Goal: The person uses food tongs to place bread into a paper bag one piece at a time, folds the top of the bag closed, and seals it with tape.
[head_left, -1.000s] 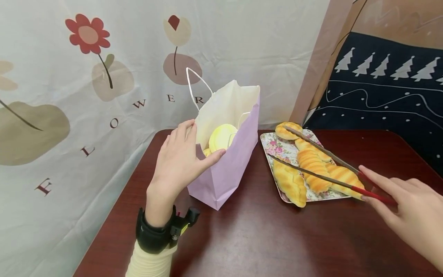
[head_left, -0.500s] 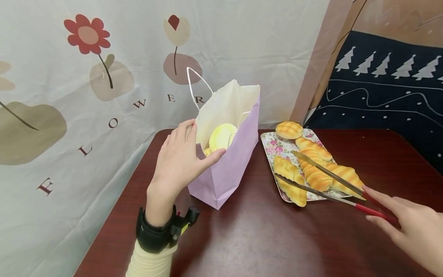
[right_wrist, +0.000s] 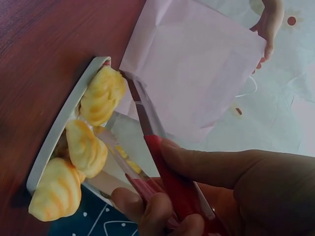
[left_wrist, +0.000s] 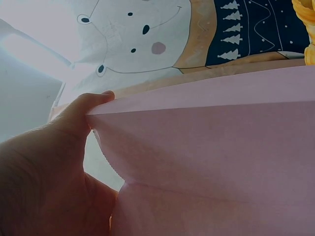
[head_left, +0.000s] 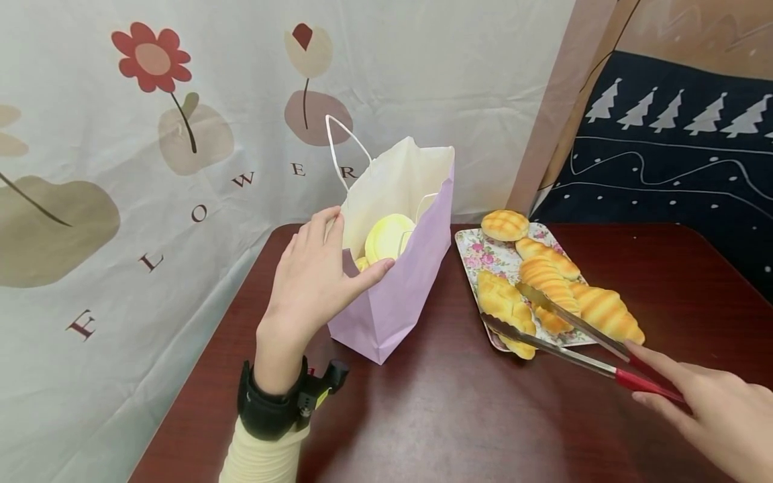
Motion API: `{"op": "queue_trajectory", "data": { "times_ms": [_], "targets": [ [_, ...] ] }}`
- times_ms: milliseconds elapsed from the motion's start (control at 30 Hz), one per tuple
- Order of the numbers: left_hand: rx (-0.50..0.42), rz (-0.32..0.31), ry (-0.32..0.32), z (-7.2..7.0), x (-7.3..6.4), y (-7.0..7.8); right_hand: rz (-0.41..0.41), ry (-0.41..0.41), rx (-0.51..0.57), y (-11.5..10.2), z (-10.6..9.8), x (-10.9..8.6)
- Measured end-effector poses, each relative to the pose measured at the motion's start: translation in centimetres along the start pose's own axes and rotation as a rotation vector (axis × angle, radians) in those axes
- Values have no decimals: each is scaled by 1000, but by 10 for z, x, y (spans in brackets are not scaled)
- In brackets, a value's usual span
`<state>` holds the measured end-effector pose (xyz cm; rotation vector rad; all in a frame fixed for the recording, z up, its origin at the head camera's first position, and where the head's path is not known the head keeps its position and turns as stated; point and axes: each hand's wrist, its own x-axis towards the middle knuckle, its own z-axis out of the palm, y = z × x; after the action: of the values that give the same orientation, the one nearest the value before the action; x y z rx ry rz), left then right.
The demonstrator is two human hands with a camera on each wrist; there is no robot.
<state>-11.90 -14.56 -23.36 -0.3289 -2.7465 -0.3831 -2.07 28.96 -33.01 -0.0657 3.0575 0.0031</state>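
In the head view my left hand [head_left: 314, 268] is at the near left rim of a lilac paper bag [head_left: 401, 298], its fingers along one edge. The thumb bends over the rim in the left wrist view. A round yellow bun [head_left: 386, 238] shows inside the bag; the rest of its contents is mostly hidden. My right hand [head_left: 706, 396] grips red-handled metal tongs [head_left: 580, 359]. The spread tong tips stand on either side of a golden, ridged bread [head_left: 504, 305] at the near left of the floral tray [head_left: 483, 256]; whether they touch it I cannot tell.
More breads lie on the tray: a round bun [head_left: 504, 225] at the back, a ridged roll [head_left: 549, 285] in the middle and a croissant-shaped bread [head_left: 606, 312] overhanging the right edge. A white cloth [head_left: 241, 100] hangs behind the dark red table [head_left: 447, 416].
The right hand has brought the tongs nearer and down, from over the tray's back to the near left bread. The left hand and the bag have stayed in place.
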Motion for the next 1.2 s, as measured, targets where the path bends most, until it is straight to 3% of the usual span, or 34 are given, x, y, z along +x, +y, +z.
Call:
{"op": "queue_trajectory", "data": {
  "times_ms": [467,800,1200],
  "targets": [
    [-5,-3,0,1,0,1,-18,-92,-15,-1,6,-2],
    [-4,0,-5,1,-1,2,-6,-96,1,4,10,-3],
    [3,11,15,2,-1,1,5,-270,67,-2,14,-10]
  ]
}}
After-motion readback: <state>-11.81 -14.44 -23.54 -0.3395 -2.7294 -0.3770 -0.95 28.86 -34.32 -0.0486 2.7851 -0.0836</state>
